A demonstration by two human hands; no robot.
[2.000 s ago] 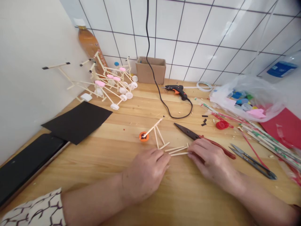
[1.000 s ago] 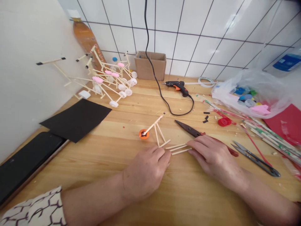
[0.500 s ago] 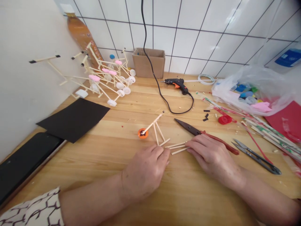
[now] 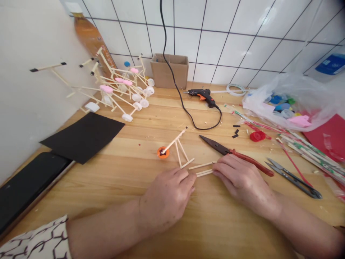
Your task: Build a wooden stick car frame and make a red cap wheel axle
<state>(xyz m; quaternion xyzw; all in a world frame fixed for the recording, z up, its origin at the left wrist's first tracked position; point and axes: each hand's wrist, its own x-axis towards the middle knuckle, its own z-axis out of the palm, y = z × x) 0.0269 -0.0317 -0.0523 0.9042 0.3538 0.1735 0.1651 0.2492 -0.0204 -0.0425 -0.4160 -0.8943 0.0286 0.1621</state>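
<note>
Three thin wooden sticks (image 4: 201, 166) lie between my two hands at the middle of the table, two of them close together. My left hand (image 4: 172, 196) has its fingers pressed together at the left ends of the lower two. At the right ends, my right hand (image 4: 239, 176) pinches the sticks with closed fingers. Just beyond my left hand is a small stick frame (image 4: 178, 145) with a dark tip, joined to an orange cap (image 4: 161, 153). Long-nosed pliers (image 4: 223, 148) with red handles lie beyond my right hand.
A glue gun (image 4: 202, 96) and its cord lie behind. Stick models (image 4: 118, 90) stand back left, above black paper (image 4: 86, 135) and a phone (image 4: 24, 187). Snips (image 4: 293, 178), wrapped sticks (image 4: 309, 153) and a plastic bag (image 4: 291, 102) are at right.
The sticks between my hands have shifted: two now lie together nearer me and one lies apart beyond them. My left fingers have moved slightly to the right.
</note>
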